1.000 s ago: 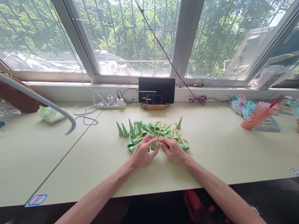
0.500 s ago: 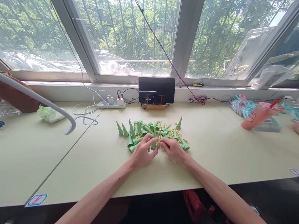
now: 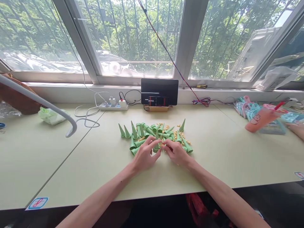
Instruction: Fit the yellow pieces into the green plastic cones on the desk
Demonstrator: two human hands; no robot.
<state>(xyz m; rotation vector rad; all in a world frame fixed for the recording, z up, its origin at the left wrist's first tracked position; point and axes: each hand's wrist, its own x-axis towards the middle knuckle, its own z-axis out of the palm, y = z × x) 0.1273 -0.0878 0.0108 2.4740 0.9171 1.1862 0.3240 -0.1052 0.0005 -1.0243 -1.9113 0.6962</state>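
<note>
A heap of green plastic cones (image 3: 147,133) mixed with several small yellow pieces (image 3: 166,127) lies on the pale table (image 3: 95,164) in front of me. My left hand (image 3: 144,155) is closed around one green cone (image 3: 156,146) at the near edge of the heap. My right hand (image 3: 176,152) meets it from the right, its fingertips pinched on a small yellow piece (image 3: 161,145) at the cone. A few cones stand upright at the heap's left side and one at its back right.
A dark tablet (image 3: 159,91) with a phone (image 3: 158,101) propped before it stands by the window sill. A power strip (image 3: 113,106) with cables lies left of it. A white curved tube (image 3: 42,104) crosses the left. An orange cup (image 3: 261,118) and another person's hand (image 3: 296,129) are at the right.
My hands have stayed in place at the cone. At the far right another person's hand has moved in further over the table.
</note>
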